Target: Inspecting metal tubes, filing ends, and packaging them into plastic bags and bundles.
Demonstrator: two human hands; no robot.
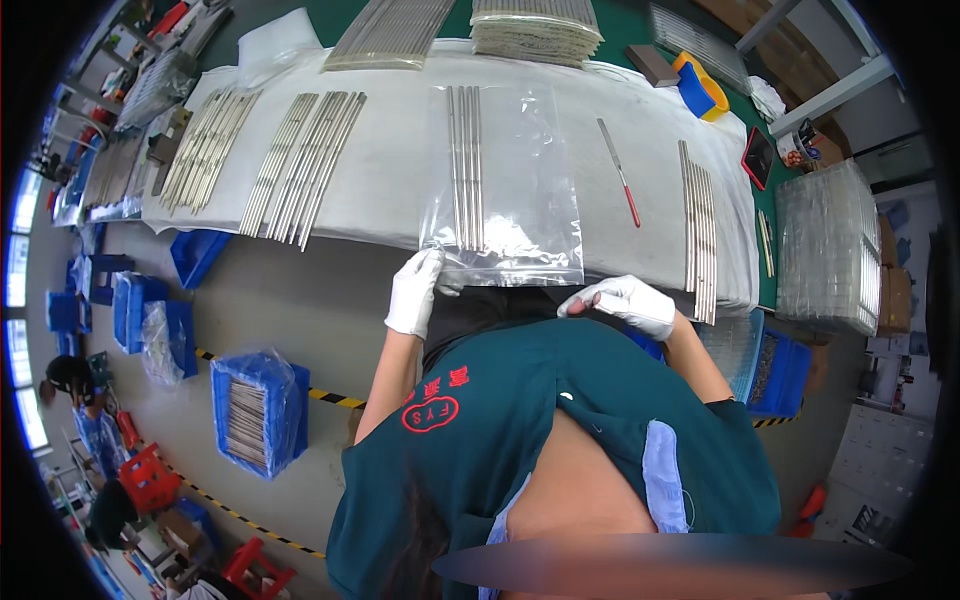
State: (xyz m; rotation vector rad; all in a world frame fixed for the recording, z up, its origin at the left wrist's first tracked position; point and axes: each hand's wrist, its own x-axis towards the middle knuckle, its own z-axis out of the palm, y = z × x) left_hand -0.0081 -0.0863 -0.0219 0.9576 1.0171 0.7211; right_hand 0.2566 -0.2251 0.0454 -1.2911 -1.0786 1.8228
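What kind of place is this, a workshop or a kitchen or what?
Most likely a factory packing bench. Rows of metal rods lie on a long white-covered table, more sit inside a clear plastic bag, and blue crates of parts stand on the floor.

Bright, even overhead light, soft shadows. Glare on the clear plastic bag (510, 190). Heavy fisheye bending and black vignette at the rim; blurred smear along the bottom edge.

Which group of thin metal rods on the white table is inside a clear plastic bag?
The middle group of metal rods, inside the clear plastic bag; other groups lie bare.
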